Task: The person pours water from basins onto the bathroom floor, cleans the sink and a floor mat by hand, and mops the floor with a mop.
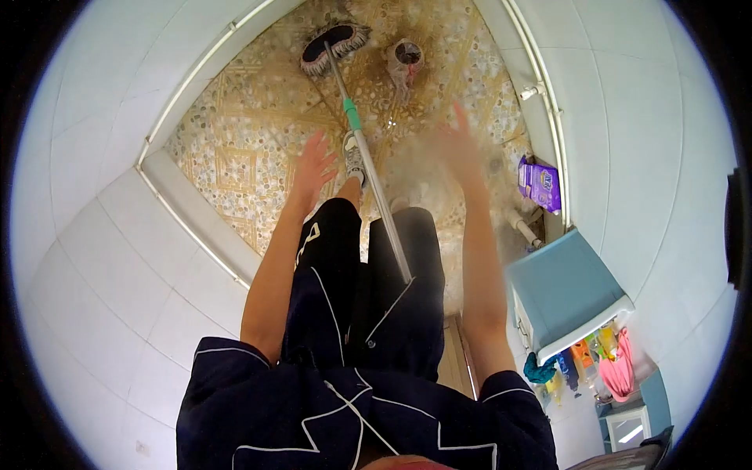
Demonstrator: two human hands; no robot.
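Observation:
Both arms reach forward over the patterned floor. My left hand [315, 166] is open, its fingers spread, a little to the left of the mop handle and not touching it. On the other side, my right hand [458, 141] is blurred but its fingers are apart, with nothing in it. Between the hands a mop [378, 184] with a green collar slants from the floor back to my body, its upper end against my dark clothes. The fringed mop head [316, 61] lies flat on the floor at the top. Right of it stands a small bin [406, 63] with a plastic liner.
A purple package [540, 185] leans by the right wall near a white pipe [525, 229]. Closer on the right is a blue-topped cabinet [565, 286], with bottles and a pink item [617, 366] beyond it. Pipes run along both tiled walls.

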